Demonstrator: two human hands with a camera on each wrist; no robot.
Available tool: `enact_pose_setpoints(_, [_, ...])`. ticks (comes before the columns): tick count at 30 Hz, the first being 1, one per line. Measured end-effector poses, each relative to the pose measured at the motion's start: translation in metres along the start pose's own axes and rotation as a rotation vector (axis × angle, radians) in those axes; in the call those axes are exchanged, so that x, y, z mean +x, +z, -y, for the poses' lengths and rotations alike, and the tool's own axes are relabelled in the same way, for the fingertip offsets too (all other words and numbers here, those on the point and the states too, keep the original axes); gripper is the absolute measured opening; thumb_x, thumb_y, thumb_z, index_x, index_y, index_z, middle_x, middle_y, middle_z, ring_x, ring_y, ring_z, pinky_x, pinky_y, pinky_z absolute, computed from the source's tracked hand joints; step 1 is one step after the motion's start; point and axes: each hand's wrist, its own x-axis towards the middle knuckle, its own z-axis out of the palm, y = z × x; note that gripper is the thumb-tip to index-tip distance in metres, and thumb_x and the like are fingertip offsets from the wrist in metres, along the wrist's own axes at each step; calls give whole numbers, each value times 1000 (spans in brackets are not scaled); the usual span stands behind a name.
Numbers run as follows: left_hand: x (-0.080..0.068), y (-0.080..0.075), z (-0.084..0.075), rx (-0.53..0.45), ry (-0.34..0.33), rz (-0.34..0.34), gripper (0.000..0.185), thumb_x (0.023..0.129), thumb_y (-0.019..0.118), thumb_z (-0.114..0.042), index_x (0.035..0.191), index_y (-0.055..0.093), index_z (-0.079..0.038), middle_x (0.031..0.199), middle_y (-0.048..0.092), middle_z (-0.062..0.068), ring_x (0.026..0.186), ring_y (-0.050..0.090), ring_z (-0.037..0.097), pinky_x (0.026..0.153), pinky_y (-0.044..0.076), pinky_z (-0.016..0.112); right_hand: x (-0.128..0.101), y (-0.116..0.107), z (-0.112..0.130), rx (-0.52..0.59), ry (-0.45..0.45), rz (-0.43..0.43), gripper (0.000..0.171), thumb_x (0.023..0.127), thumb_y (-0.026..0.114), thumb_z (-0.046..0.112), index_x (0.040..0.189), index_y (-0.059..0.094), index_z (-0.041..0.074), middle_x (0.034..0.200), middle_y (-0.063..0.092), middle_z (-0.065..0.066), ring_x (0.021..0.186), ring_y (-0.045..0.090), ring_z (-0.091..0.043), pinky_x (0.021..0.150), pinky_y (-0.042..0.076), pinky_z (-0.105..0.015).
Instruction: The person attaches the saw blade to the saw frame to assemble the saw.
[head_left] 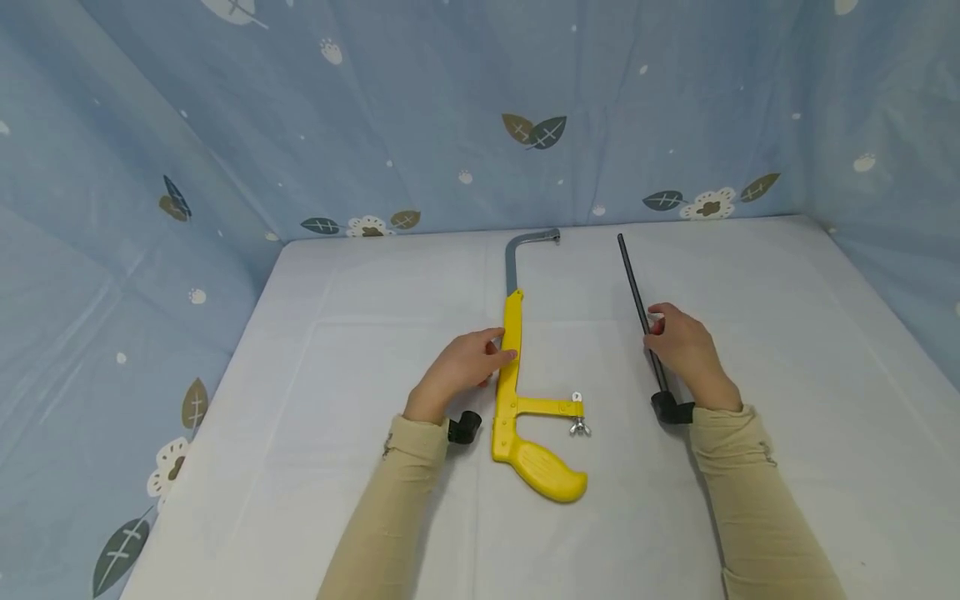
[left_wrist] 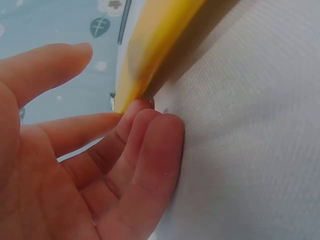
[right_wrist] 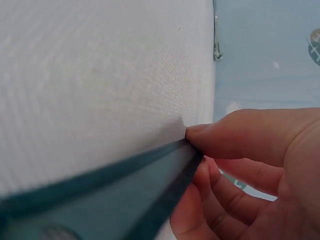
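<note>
A yellow hacksaw frame (head_left: 512, 367) with a grey bent front arm and a wing nut lies on the white-covered table. My left hand (head_left: 468, 360) is at the left side of its yellow bar. In the left wrist view the fingertips meet the edge of the yellow bar (left_wrist: 155, 50), while the thumb stands apart from it. On the right, my right hand (head_left: 684, 346) pinches a long dark hacksaw blade (head_left: 634, 287) between thumb and fingers. Close up in the right wrist view, the blade (right_wrist: 115, 195) is a flat strip with darker edges and a round mark near the lower left.
A white cloth (head_left: 352, 350) covers the table, and a blue patterned curtain (head_left: 450, 108) hangs along its back and sides. Black wrist cameras sit beside both wrists, the left one (head_left: 467, 427) close to the saw's handle.
</note>
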Motion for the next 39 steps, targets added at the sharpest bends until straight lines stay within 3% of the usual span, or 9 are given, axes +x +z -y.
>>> enact_pose_setpoints(5, [1, 0, -1, 27, 18, -7, 54, 86, 55, -40, 133, 41, -17, 84, 53, 0, 57, 52, 16, 55, 40, 28, 2, -2, 0, 0, 9, -4, 43, 82, 53, 10, 121, 45, -6, 96, 57, -19, 79, 52, -29, 64, 40, -37])
enact_pose_setpoints(9, [2, 0, -5, 103, 37, -19, 50, 85, 57, -39, 126, 45, -13, 77, 52, 3, 59, 50, 17, 54, 38, 27, 5, -3, 1, 1, 11, 8, 36, 84, 54, 16, 114, 52, -5, 96, 58, -19, 82, 53, -30, 65, 41, -38])
enact_pose_setpoints(17, [2, 7, -9, 144, 41, -36, 53, 84, 57, -41, 126, 46, -10, 87, 53, -1, 80, 48, 16, 69, 38, 28, 2, -7, -4, 61, 45, 72, 32, 89, 50, 22, 108, 56, -2, 93, 60, -15, 78, 56, -24, 61, 43, -33])
enact_pose_setpoints(22, [-1, 9, -10, 138, 41, -41, 58, 83, 58, -41, 129, 42, -10, 92, 55, -1, 79, 50, 15, 70, 40, 28, 1, -6, -10, 139, 46, 94, 35, 90, 49, 24, 112, 54, -3, 96, 59, -16, 77, 57, -21, 63, 44, -30])
enact_pose_setpoints(29, [-1, 12, -8, 143, 12, -20, 73, 83, 58, -43, 141, 28, -10, 124, 50, 5, 95, 48, 16, 85, 38, 33, 0, -2, -11, 283, 83, 102, 41, 91, 49, 29, 118, 50, -2, 105, 55, -18, 84, 57, -24, 66, 45, -27])
enact_pose_setpoints(39, [-2, 11, -8, 145, 9, -26, 74, 82, 58, -43, 141, 27, -10, 122, 51, 4, 92, 48, 16, 84, 38, 32, 3, 6, 0, 509, 59, 130, 49, 87, 56, 35, 119, 49, -1, 109, 54, -17, 78, 60, -13, 70, 47, -25])
